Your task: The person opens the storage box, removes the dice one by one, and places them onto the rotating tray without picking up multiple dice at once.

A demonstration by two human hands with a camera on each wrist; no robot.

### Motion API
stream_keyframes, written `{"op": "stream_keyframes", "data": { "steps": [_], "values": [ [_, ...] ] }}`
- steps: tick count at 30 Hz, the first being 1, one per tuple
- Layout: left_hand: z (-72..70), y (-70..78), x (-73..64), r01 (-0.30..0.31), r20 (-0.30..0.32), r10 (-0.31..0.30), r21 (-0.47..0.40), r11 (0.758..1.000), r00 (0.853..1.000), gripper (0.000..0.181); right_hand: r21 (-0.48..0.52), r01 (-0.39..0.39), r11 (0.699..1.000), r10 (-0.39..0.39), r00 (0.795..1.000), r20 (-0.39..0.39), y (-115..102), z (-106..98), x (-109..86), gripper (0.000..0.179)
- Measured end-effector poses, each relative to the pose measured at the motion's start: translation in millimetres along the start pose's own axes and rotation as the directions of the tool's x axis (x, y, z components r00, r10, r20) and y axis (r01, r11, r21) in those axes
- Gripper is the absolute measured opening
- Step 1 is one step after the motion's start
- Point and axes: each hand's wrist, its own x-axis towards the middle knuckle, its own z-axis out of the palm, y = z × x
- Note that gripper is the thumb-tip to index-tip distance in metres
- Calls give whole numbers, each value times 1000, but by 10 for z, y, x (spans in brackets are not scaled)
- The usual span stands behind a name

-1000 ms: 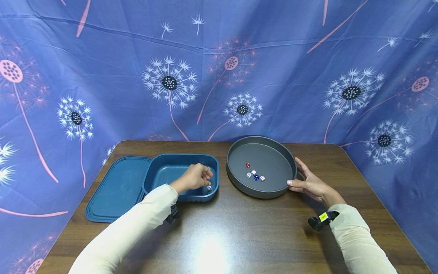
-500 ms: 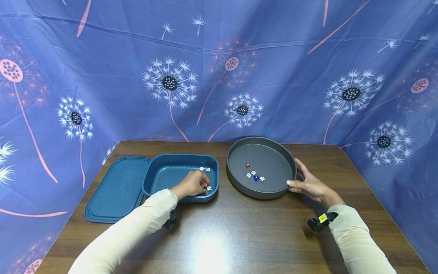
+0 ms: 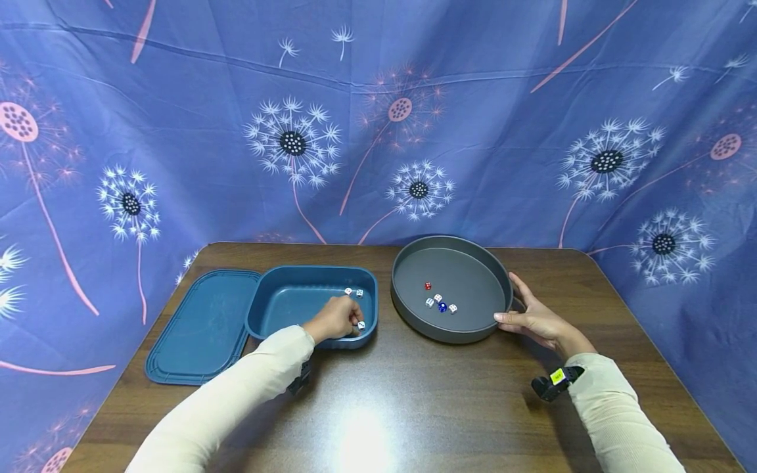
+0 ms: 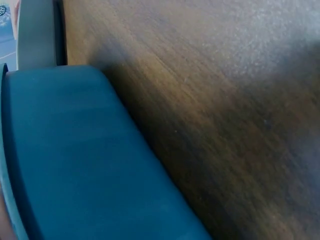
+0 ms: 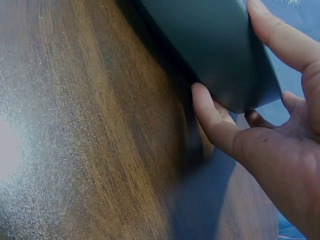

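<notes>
My left hand (image 3: 336,318) reaches into a blue rectangular container (image 3: 278,332), its fingers curled at a white die (image 3: 361,325) near the right end. The fingertips pinch at this die, partly hiding it. Two more white dice, including one (image 3: 359,293), lie farther back inside. My right hand (image 3: 535,320) holds the right side of a round dark grey pan (image 3: 455,263), with thumb and fingers spread around its wall. A red die (image 3: 428,286), a blue die (image 3: 442,307) and several white dice lie in the pan. The right wrist view shows fingers around the pan wall (image 5: 215,55).
A flat blue lid (image 3: 198,332) lies left of the container on the brown wooden table (image 3: 426,407). Blue cloth with dandelion prints (image 3: 355,131) hangs behind and at the sides. In the left wrist view the container's outer wall (image 4: 90,155) fills the left part.
My left hand has lowered and its fingers have closed in around the near white die, uncovering the two dice farther back. The right hand stays on the pan.
</notes>
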Motion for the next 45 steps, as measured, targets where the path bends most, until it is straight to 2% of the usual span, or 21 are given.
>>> {"op": "stream_keyframes", "data": {
  "steps": [11, 17, 22, 28, 35, 45],
  "values": [
    [29, -24, 19, -38, -52, 40, 36, 999, 998, 16, 21, 8, 1000, -8, 1000, 8, 47, -20, 12, 114],
    [11, -41, 13, -26, -46, 26, 0, 1000, 999, 15, 14, 15, 1000, -15, 1000, 13, 54, -26, 5, 112],
    [-74, -26, -10, 2, -55, -3, -23, 1000, 998, 12, 11, 16, 1000, -16, 1000, 13, 49, -23, 6, 112],
    [-241, 103, -29, 18, -102, -20, -17, 1000, 995, 12, -3, 18, 1000, -18, 1000, 5, 44, -17, 1, 112],
    [-407, 272, 18, 29, -133, -39, -79, 996, 990, 7, -12, 18, 1000, -18, 1000, 3, 41, -15, -2, 111],
    [-472, 528, 196, -24, -170, 7, -96, 995, 985, 5, -7, 11, 1000, -11, 1000, 2, 38, -19, 3, 112]
  ]
}}
